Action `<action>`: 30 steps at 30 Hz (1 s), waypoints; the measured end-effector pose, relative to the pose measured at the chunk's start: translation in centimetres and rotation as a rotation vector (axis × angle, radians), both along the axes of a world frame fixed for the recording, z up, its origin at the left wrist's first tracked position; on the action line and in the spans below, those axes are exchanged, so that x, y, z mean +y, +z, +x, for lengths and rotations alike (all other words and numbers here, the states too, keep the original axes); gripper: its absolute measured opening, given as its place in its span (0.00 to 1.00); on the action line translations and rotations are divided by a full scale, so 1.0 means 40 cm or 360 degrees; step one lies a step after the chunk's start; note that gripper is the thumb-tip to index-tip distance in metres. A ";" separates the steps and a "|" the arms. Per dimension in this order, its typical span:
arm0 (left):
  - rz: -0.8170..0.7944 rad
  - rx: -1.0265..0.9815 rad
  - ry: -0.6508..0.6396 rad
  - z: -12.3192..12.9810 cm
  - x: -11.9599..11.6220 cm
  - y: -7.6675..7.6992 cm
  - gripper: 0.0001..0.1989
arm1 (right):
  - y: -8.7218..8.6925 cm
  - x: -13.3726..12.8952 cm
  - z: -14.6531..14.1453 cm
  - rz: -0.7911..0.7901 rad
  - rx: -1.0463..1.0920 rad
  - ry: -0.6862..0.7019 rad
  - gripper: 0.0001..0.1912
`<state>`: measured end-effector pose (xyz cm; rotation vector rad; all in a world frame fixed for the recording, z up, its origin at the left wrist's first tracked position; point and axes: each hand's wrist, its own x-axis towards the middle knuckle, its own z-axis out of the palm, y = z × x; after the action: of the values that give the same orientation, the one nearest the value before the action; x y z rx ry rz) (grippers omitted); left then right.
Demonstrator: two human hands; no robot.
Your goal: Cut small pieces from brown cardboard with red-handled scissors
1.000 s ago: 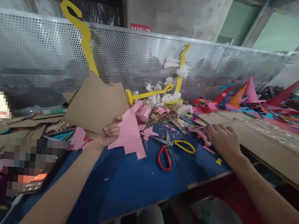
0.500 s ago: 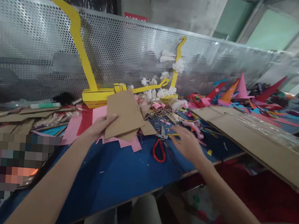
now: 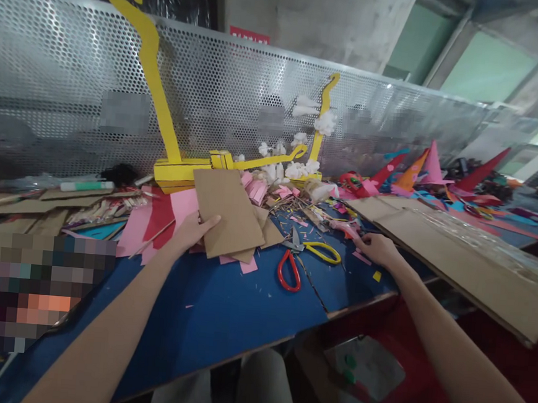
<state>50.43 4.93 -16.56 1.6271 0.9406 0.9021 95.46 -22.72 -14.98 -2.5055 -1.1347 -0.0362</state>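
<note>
A rectangular piece of brown cardboard (image 3: 231,214) is pinched at its left edge by my left hand (image 3: 194,231), thumb on top and the other fingers hidden beneath. More cardboard and pink paper lie under it. My right hand (image 3: 379,250) is closed at the near end of a pink glue gun (image 3: 347,228), which lies among scraps on the blue table. Between my hands rests a pair of scissors (image 3: 296,244), blades apart, with one red and one yellow handle; neither hand touches it.
Yellow cardboard shapes (image 3: 182,173) and white fluffy tufts (image 3: 276,165) stand along the perforated metal screen (image 3: 240,87). Large cardboard sheets (image 3: 460,260) lie at right, overhanging the blue table's (image 3: 222,322) edge. Paper cones (image 3: 433,165) stand behind them. Sticks and cardboard strips (image 3: 40,208) clutter the left.
My right hand has moved right, from above the scissors' yellow handle to the pink glue gun, and closed there. My left thumb has shifted further onto the cardboard.
</note>
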 end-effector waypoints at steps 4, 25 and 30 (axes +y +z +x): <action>0.0032 -0.0036 -0.0016 -0.002 0.000 0.000 0.24 | 0.009 0.008 0.018 0.0165 0.0181 -0.0026 0.20; -0.0006 -0.0092 -0.0076 -0.006 -0.030 0.023 0.24 | -0.003 0.037 -0.091 0.1047 0.1198 0.0375 0.25; -0.0020 -0.0101 -0.0050 -0.006 -0.029 0.024 0.23 | 0.012 0.042 -0.126 0.1080 0.1214 0.0443 0.25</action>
<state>50.21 3.76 -15.59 1.5893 0.8733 0.9192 90.43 -21.05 -14.50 -1.5255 -0.9091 0.4827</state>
